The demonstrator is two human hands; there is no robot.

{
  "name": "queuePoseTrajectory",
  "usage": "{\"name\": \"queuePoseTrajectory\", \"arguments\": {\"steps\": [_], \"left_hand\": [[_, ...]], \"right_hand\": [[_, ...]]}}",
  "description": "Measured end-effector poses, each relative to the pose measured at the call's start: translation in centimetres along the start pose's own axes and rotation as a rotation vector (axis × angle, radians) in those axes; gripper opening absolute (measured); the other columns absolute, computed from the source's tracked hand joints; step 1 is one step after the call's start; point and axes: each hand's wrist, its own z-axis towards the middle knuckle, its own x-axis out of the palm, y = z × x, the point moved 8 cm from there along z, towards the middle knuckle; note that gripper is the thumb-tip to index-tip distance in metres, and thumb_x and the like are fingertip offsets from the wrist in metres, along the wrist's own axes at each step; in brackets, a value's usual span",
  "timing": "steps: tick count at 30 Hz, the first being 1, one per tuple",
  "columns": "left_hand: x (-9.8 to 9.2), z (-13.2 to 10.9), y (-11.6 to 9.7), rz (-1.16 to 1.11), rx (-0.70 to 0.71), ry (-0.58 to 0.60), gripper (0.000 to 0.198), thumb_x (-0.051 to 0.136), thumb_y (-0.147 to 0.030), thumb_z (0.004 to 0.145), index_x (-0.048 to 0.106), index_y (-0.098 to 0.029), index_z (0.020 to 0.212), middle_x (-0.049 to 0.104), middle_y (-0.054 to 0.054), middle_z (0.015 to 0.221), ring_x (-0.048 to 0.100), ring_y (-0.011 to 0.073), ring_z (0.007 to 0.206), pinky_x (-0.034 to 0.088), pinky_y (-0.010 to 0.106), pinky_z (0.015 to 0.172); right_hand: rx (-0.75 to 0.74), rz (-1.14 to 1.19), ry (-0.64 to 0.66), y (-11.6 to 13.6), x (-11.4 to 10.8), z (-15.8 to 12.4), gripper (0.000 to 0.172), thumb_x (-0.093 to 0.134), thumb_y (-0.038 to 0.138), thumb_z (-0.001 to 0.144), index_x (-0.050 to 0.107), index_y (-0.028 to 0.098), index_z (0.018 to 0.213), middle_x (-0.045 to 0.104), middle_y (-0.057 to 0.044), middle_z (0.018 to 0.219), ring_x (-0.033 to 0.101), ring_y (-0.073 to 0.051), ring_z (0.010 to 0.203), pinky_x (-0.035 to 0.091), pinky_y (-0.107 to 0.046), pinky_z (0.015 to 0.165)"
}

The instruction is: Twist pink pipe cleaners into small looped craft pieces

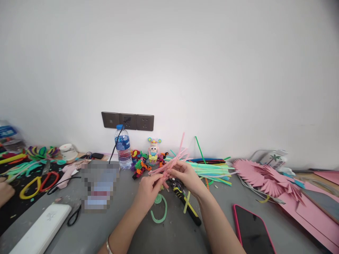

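Both hands meet in the middle of the table, fingers pinched on pink pipe cleaners (pixel 175 159) that fan up and to the right. My left hand (pixel 151 187) grips their lower end. Close against it, my right hand (pixel 186 176) pinches the same strands from the other side. Exactly how the fingers divide the strands is hidden. Below the hands lies a green pipe cleaner bent into a curl (pixel 165 211). Pliers with black and yellow handles (pixel 188 208) rest under my right wrist. Behind, a bundle of pale green and other pipe cleaners (pixel 212 169) is spread out.
A water bottle (pixel 123 148) and a small figurine (pixel 153 151) stand near the wall. Scissors (pixel 39 187), a pink glue gun (pixel 67 173), a white power bank (pixel 42 229) and a blurred-out phone (pixel 100 187) lie leftward. Rightward are a phone (pixel 253 229) and folded pink paper (pixel 267 176). Another person's hand (pixel 5 192) shows far left.
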Motion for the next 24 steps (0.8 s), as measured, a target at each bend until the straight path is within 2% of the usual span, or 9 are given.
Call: {"name": "queuePoseTrajectory", "arguments": {"steps": [4, 7, 10, 14, 18, 24], "left_hand": [[0.3, 0.0, 0.3, -0.057, -0.013, 0.003, 0.029, 0.047, -0.031, 0.091, 0.073, -0.018, 0.094, 0.072, 0.003, 0.064, 0.056, 0.0143, 0.050, 0.040, 0.022, 0.050], [0.1, 0.0, 0.5, -0.197, -0.044, -0.033, 0.024, 0.052, -0.032, 0.088, 0.070, -0.017, 0.097, 0.073, 0.006, 0.074, 0.065, 0.0179, 0.064, 0.048, 0.024, 0.058], [-0.1, 0.1, 0.8, -0.298, -0.078, -0.062, 0.019, 0.059, -0.032, 0.083, 0.068, -0.016, 0.090, 0.072, 0.007, 0.083, 0.067, 0.0200, 0.073, 0.051, 0.025, 0.063], [0.1, 0.2, 1.3, -0.380, -0.133, -0.048, 0.020, 0.063, -0.034, 0.080, 0.068, -0.015, 0.081, 0.068, 0.006, 0.077, 0.065, 0.0185, 0.070, 0.052, 0.026, 0.063], [0.3, 0.2, 1.5, -0.398, -0.143, -0.022, 0.022, 0.063, -0.036, 0.080, 0.067, -0.014, 0.080, 0.065, 0.005, 0.075, 0.061, 0.0172, 0.070, 0.052, 0.026, 0.063], [0.3, 0.1, 1.7, -0.414, -0.178, -0.012, 0.027, 0.063, -0.041, 0.080, 0.066, -0.014, 0.080, 0.064, 0.004, 0.073, 0.060, 0.0167, 0.070, 0.050, 0.026, 0.063]], "right_hand": [[-0.011, -0.008, -0.025, 0.3, -0.2, 0.0, 0.025, 0.076, 0.038, 0.071, 0.063, 0.017, 0.076, 0.069, -0.002, 0.073, 0.063, -0.015, 0.066, 0.048, -0.027, 0.062], [-0.049, -0.036, -0.039, 0.6, -0.3, 0.1, 0.024, 0.076, 0.037, 0.072, 0.062, 0.017, 0.072, 0.068, -0.002, 0.074, 0.058, -0.012, 0.062, 0.044, -0.024, 0.057], [-0.050, -0.046, -0.006, 0.4, 0.0, 0.2, 0.025, 0.074, 0.038, 0.074, 0.061, 0.017, 0.073, 0.068, -0.002, 0.077, 0.057, -0.012, 0.062, 0.043, -0.025, 0.057], [-0.032, -0.043, 0.015, 0.0, 0.3, 0.2, 0.025, 0.072, 0.039, 0.076, 0.061, 0.017, 0.075, 0.067, -0.002, 0.075, 0.057, -0.013, 0.062, 0.044, -0.026, 0.059], [-0.003, -0.052, 0.011, -0.3, 0.1, 0.1, 0.026, 0.071, 0.041, 0.077, 0.060, 0.017, 0.076, 0.067, -0.001, 0.070, 0.058, -0.013, 0.061, 0.045, -0.026, 0.060], [0.007, -0.062, 0.021, -0.4, 0.2, 0.1, 0.027, 0.071, 0.041, 0.077, 0.063, 0.016, 0.084, 0.068, -0.002, 0.074, 0.059, -0.013, 0.063, 0.046, -0.026, 0.061]]}}
